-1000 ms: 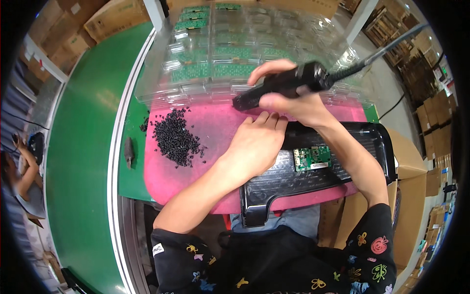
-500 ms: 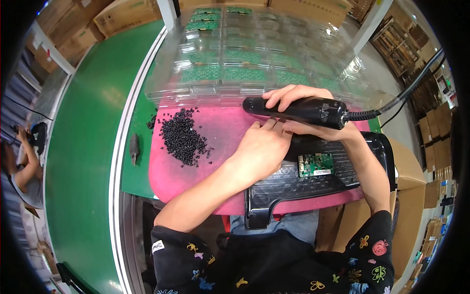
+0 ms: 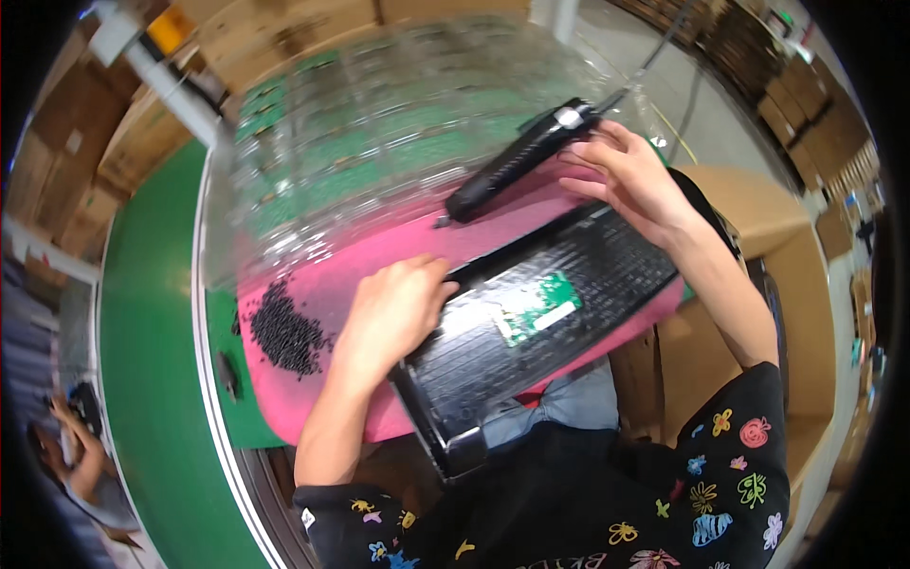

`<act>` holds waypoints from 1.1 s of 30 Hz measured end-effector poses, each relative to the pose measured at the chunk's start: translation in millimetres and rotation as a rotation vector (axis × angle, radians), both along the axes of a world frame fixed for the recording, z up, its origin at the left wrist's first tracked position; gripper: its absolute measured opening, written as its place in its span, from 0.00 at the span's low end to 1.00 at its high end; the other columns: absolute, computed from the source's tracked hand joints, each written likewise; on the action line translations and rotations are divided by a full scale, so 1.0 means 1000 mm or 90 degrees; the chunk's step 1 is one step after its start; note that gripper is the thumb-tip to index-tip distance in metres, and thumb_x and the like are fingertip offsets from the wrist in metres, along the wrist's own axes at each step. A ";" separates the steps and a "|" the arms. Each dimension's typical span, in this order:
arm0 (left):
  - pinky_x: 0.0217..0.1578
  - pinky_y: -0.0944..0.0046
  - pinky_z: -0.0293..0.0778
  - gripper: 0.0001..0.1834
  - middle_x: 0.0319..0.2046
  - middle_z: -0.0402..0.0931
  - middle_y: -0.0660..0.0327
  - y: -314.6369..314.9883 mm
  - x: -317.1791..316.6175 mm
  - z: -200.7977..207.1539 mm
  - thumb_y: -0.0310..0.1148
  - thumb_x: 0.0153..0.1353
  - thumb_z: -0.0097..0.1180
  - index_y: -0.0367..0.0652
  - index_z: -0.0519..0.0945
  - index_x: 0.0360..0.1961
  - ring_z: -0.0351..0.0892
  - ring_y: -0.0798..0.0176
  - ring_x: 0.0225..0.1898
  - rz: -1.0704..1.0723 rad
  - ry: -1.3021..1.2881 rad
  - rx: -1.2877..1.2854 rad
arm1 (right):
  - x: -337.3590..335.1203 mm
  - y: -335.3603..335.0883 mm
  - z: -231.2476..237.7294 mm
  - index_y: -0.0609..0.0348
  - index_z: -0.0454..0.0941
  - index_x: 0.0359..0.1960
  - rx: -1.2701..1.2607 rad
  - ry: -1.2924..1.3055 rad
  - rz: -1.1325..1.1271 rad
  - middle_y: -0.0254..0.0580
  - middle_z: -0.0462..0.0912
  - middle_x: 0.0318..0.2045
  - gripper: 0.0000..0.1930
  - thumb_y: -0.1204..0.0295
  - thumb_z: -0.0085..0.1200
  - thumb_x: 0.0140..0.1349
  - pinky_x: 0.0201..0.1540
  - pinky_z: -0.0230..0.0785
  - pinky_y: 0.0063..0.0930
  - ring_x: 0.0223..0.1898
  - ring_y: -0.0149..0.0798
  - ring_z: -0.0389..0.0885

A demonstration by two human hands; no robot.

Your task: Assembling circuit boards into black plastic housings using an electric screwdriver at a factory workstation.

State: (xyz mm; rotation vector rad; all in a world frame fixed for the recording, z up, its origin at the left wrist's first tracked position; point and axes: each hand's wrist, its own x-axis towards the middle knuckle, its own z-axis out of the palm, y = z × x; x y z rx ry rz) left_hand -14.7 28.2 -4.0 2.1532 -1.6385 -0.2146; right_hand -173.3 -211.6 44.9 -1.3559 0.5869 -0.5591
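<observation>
A black plastic casing (image 3: 607,251) lies hollow side up in front of me, with a green circuit board (image 3: 540,308) on it. My left hand (image 3: 403,308) has its fingers bent over the casing's left far corner, gripping it. Beyond the casing, a black electric screwdriver (image 3: 517,161) is slanted across the pink mat, its tip toward the mat at the lower left. My right hand (image 3: 630,180) is by the screwdriver's cable end, fingers apart and not wrapped round it. A heap of small black screws (image 3: 284,332) sits left of my left hand.
Clear plastic trays (image 3: 379,123) with green boards stand stacked behind the pink mat (image 3: 379,248). A small dark tool (image 3: 227,376) lies on the green surface at left. An open cardboard box (image 3: 787,247) is at my right. Another person (image 3: 85,455) is at far left.
My right hand has let go of the screwdriver, which now points down to the left. My left hand has moved from near its tip to the casing's corner. The whole view has turned.
</observation>
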 end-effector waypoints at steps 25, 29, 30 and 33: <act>0.41 0.53 0.77 0.18 0.39 0.83 0.49 0.124 -0.060 0.091 0.36 0.63 0.63 0.32 0.81 0.47 0.81 0.49 0.36 0.415 -0.329 -0.430 | -0.566 -0.110 -0.227 0.59 0.79 0.49 -0.165 1.050 -0.250 0.54 0.85 0.42 0.27 0.49 0.56 0.59 0.51 0.75 0.47 0.46 0.51 0.84; 0.40 0.53 0.77 0.17 0.39 0.82 0.49 0.093 -0.056 0.078 0.36 0.64 0.62 0.32 0.81 0.46 0.81 0.48 0.36 0.361 -0.308 -0.473 | -0.533 -0.106 -0.208 0.60 0.78 0.36 -0.322 0.893 -0.322 0.50 0.84 0.33 0.20 0.52 0.56 0.62 0.43 0.77 0.45 0.38 0.51 0.84; 0.40 0.52 0.77 0.17 0.39 0.82 0.50 0.083 -0.055 0.076 0.36 0.64 0.61 0.32 0.81 0.46 0.81 0.48 0.35 0.345 -0.295 -0.488 | -0.546 -0.110 -0.220 0.59 0.74 0.42 -0.452 0.853 -0.409 0.50 0.81 0.41 0.20 0.56 0.59 0.59 0.45 0.77 0.46 0.44 0.50 0.82; 0.40 0.52 0.78 0.16 0.38 0.82 0.50 0.063 -0.054 0.067 0.36 0.64 0.60 0.33 0.81 0.46 0.81 0.48 0.35 0.324 -0.268 -0.535 | -0.580 -0.117 -0.242 0.57 0.70 0.56 -0.572 1.094 -0.519 0.54 0.70 0.57 0.24 0.63 0.57 0.59 0.53 0.71 0.53 0.59 0.57 0.70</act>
